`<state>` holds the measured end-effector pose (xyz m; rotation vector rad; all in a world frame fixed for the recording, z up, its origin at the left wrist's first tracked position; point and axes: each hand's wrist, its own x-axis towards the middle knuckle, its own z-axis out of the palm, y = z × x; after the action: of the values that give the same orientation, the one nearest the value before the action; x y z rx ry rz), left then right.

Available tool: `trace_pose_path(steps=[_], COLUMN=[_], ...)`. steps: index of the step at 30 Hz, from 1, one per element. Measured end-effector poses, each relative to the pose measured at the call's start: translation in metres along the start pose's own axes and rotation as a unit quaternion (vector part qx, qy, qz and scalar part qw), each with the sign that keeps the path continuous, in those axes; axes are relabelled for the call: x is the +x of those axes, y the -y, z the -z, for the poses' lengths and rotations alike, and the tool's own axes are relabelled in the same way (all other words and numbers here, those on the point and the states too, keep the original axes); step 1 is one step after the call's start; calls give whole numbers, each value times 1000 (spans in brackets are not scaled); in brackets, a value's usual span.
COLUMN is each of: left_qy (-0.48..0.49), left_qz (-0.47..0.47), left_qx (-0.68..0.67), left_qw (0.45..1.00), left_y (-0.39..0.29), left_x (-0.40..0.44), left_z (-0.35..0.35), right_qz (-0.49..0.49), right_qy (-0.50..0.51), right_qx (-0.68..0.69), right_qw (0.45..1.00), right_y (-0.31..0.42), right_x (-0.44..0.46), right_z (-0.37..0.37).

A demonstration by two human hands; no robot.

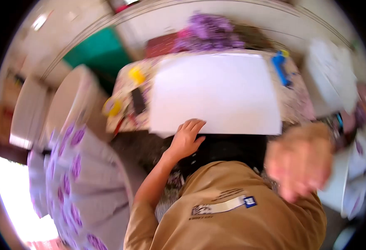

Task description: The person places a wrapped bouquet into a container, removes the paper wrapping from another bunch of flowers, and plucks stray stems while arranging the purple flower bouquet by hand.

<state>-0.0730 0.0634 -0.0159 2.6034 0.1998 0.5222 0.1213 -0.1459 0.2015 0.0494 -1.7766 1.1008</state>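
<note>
A large white sheet lies flat on a low table with a patterned cover. My left hand rests on the sheet's near edge, fingers stretched out flat and the thumb apart, holding nothing. My right hand is raised close to the camera, right of the sheet's near corner. Motion smears its fingers, so I cannot make out their shape or anything in them. A blue tool with a handle, of unclear kind, lies at the right of the sheet.
Left of the sheet are a yellow roll, another yellow roll, a dark flat block and a thin red item. Purple fluffy material is piled behind the table. Cloth-draped bins stand left; a white container stands right.
</note>
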Motion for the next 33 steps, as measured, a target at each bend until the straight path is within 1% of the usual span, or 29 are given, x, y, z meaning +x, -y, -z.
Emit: trace_pose_path(steps=[1,2,3,4,5,6,7,8,10,11,12,13,14,16,17,19,20,22,23,24,25,26,27,28,29,30,31,32,33], left_qy=[46,97,145,182,191,205,207,178,177,168,159,161,165,155,156,197,195,159,159,180,203,205,189,172,200,190,187,185,178], left_qz=[-33,-52,-70,-72,-65,-71,-70,-95,-124,-120,-110,-119,-120,-121,-131,-87,-108,-146,-156,-156,-154,-158,-187,-215,-216,-218,-204,-189,-190], left_qx=[28,39,63,110,118,122,127,152,144,142,141,143,142,138,138,132,131,114,116,80,46,49,45,40,42,41,48,56,66], left_qw=[998,993,985,974,972,968,968,968,966,968,971,969,969,971,969,968,966,970,968,968,966,965,963,960,955,956,960,963,963], left_y=[-3,-1,1,6,11,0,-4,5,-20,-24,-28,-10,-11,-9,-15,-36,-37,-29,-31,-34,-37,-38,-40,-46,-57,-61,-64,-65,-63], left_x=[14,25,34,43,50,57,67,73,85,89,92,90,91,94,95,97,96,108,116,124,133,142,154,168,184,194,204,213,220], left_z=[-17,-35,-53,-70,-85,-91,-96,-112,-113,-117,-117,-116,-118,-119,-115,-106,-109,-114,-113,-111,-110,-107,-106,-106,-107,-106,-105,-105,-106], right_qz=[48,6,-45,-171,-205,-249,-268,-288,-315,-307,-340,-379,-379,-414,-408,-423,-412,-472,-480,-535,-475,-499,-638,-627,-559,-406,-459,-356,-337], right_qy=[-139,-257,-212,-321,-361,-392,-419,-458,-517,-530,-577,-620,-623,-693,-699,-737,-747,-778,-791,-770,-808,-702,-624,-647,-679,-780,-721,-747,-729], right_qx=[4,-8,-47,-6,19,-5,-20,-42,-92,-98,-129,-165,-163,-192,-196,-193,-204,-228,-271,-306,-325,-491,-447,-408,-421,-411,-401,-390,-424], right_qw=[989,966,975,932,910,885,867,840,790,784,731,666,665,559,554,490,480,346,265,166,129,133,-62,-149,-224,-242,-330,-405,-419], right_y=[-20,-31,-36,-24,-32,-21,-21,-18,-9,-6,-5,-24,-28,-35,-42,-50,-39,-14,0,36,70,105,147,194,242,289,336,373,410], right_x=[-34,-63,-87,-98,-119,-130,-153,-171,-218,-245,-269,-281,-304,-345,-368,-418,-443,-501,-546,-564,-581,-620,-664,-687,-697,-669,-634,-636,-638], right_z=[-15,-32,-22,-34,-32,-42,-43,-46,-58,-63,-70,-75,-81,-95,-102,-121,-134,-161,-181,-204,-232,-271,-298,-332,-368,-390,-409,-434,-460])
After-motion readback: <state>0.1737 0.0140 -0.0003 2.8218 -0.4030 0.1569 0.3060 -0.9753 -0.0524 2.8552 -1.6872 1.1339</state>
